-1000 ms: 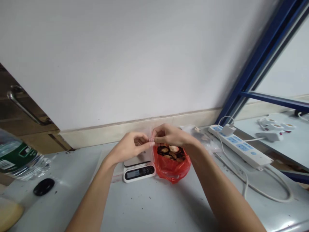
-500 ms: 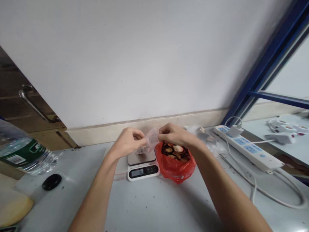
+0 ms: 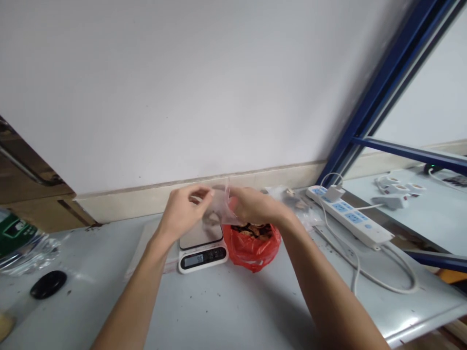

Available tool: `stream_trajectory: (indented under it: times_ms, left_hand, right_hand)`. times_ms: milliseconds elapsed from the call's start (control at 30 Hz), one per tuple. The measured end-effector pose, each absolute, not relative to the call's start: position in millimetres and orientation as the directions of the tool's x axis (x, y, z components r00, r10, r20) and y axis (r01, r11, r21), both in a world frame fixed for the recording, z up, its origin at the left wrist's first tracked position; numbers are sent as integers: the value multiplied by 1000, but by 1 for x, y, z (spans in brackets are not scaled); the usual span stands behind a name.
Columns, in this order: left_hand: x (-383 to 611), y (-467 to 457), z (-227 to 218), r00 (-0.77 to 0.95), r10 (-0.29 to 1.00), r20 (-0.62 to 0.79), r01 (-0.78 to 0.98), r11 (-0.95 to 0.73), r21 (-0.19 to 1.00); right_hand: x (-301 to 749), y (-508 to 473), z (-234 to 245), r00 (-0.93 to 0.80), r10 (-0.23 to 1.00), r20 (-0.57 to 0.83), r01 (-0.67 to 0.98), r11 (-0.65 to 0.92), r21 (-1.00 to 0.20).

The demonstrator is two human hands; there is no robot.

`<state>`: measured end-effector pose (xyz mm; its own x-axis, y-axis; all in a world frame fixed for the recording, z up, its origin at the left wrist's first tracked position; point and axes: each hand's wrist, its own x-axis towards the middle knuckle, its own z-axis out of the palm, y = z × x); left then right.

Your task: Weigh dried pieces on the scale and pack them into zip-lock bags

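A small clear plastic bag [image 3: 219, 206] hangs between my two hands, above the white digital scale [image 3: 203, 260]. My left hand [image 3: 184, 209] pinches the bag's left edge between thumb and fingers. On the other side, my right hand [image 3: 251, 204] has its fingers closed at the bag's right edge, with the fingertips partly hidden behind the film. Some pale brown pieces seem to lie inside the bag, blurred. Just right of the scale sits an open red plastic bag [image 3: 253, 250] holding dark dried slices [image 3: 255, 232], below my right hand. The scale's display shows digits.
Clear plastic bags with contents [image 3: 297, 204] lie behind my right forearm. A white power strip [image 3: 350, 216] with a looping cable is at the right. Flat clear bags [image 3: 146, 248] lie beside the scale. A black cap [image 3: 48, 285] and a water bottle [image 3: 22, 238] are at the left.
The view has turned right, so everything sits further left. My right hand has moved lower, closer against the clear bag. The scale's display has changed from zero to other digits.
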<state>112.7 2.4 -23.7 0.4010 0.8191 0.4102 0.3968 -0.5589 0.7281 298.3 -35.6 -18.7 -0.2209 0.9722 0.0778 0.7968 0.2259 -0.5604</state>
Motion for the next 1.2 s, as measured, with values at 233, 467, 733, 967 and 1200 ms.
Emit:
stream_trajectory:
  times_ms: [233, 467, 733, 967, 1200]
  left_hand:
    - [102, 19, -36, 392, 920, 10, 199, -95, 975]
    - [112, 22, -39, 295, 950, 102, 13, -111, 994]
    - [143, 11, -52, 394, 852, 346, 103, -415, 904]
    - [145, -6, -43, 469, 697, 543, 165, -673, 721]
    - [138, -8, -37, 435, 712, 551, 214, -676, 705]
  right_hand:
    - [333, -46, -3, -320, 937, 141, 736, 340, -586]
    - [373, -62, 7, -366, 910, -195, 796, 198, -572]
    - [360, -54, 5, 70, 997, -25, 924, -74, -375]
    - [354, -51, 5, -16, 1000, 1, 925, 16, -380]
    - [376, -59, 7, -48, 992, 113, 843, 101, -529]
